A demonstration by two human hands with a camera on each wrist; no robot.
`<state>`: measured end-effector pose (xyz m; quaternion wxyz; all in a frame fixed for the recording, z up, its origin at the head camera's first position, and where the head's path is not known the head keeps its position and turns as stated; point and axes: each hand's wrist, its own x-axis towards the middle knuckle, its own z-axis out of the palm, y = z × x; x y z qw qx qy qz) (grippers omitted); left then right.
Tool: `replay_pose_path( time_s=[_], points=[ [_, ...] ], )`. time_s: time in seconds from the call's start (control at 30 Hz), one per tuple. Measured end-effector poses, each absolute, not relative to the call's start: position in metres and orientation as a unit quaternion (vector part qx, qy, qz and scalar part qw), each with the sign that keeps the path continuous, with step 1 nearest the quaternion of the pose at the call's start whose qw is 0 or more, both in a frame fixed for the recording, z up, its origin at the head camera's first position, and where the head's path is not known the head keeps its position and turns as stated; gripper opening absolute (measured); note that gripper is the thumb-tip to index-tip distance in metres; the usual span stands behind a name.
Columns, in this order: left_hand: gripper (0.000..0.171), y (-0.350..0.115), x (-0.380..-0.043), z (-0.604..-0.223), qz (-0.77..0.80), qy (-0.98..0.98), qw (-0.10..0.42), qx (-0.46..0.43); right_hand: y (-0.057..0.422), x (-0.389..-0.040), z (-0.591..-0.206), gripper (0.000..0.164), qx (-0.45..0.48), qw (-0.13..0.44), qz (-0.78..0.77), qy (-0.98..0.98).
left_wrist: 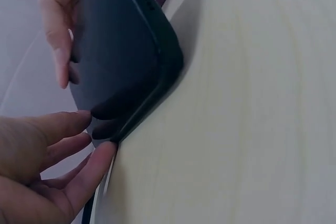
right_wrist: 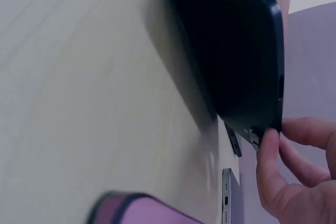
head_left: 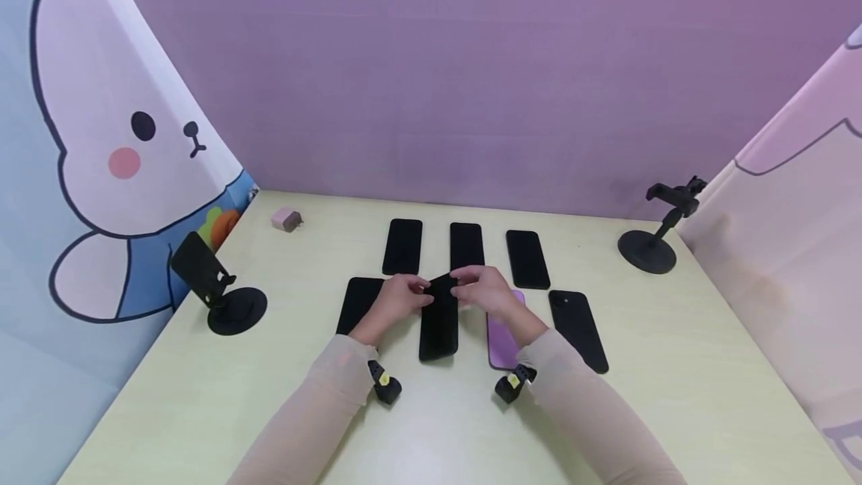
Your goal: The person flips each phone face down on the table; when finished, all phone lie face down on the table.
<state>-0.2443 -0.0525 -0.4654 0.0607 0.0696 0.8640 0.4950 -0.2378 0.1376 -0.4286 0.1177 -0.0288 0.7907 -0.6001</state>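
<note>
A black smartphone (head_left: 439, 324) is tilted in the middle of the table, partly raised off the surface. My left hand (head_left: 399, 301) pinches its left edge between thumb and fingers; in the left wrist view the fingertips (left_wrist: 79, 120) reflect in its dark screen. My right hand (head_left: 483, 292) grips the far right corner, with the thumb (right_wrist: 270, 142) against the dark back near the camera lens in the right wrist view. A purple phone (head_left: 501, 343) lies partly under my right wrist. Another black phone (head_left: 357, 302) lies beside my left hand, partly covered.
Behind the hands lie three black phones (head_left: 402, 245), (head_left: 467, 242), (head_left: 528, 259) in a row. A black phone with its camera up (head_left: 579, 329) lies right. Black phone stands (head_left: 237, 310), (head_left: 646, 251) flank them. A pink charger plug (head_left: 286, 219) sits back left.
</note>
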Motion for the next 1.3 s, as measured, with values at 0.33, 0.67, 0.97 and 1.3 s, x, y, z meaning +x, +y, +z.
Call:
replay_pose_path(
  time_s=[0.33,0.67,0.97,1.3],
  points=[
    [0.029,-0.043,-0.241,-0.471,0.609,0.788,0.065,0.059,0.141,-0.243,-0.428,0.036,-0.022,0.112,-0.643,0.758],
    [0.028,-0.037,-0.241,-0.469,0.657,0.749,0.064,0.054,0.142,-0.245,-0.430,0.036,-0.021,0.117,-0.670,0.733],
    [0.028,-0.032,-0.241,-0.470,0.712,0.700,0.037,0.043,0.140,-0.245,-0.431,0.037,-0.042,0.134,-0.688,0.712],
    [0.029,-0.028,-0.239,-0.470,0.772,0.634,0.045,0.024,0.140,-0.240,-0.436,0.031,-0.090,0.135,-0.718,0.677]
  ],
)
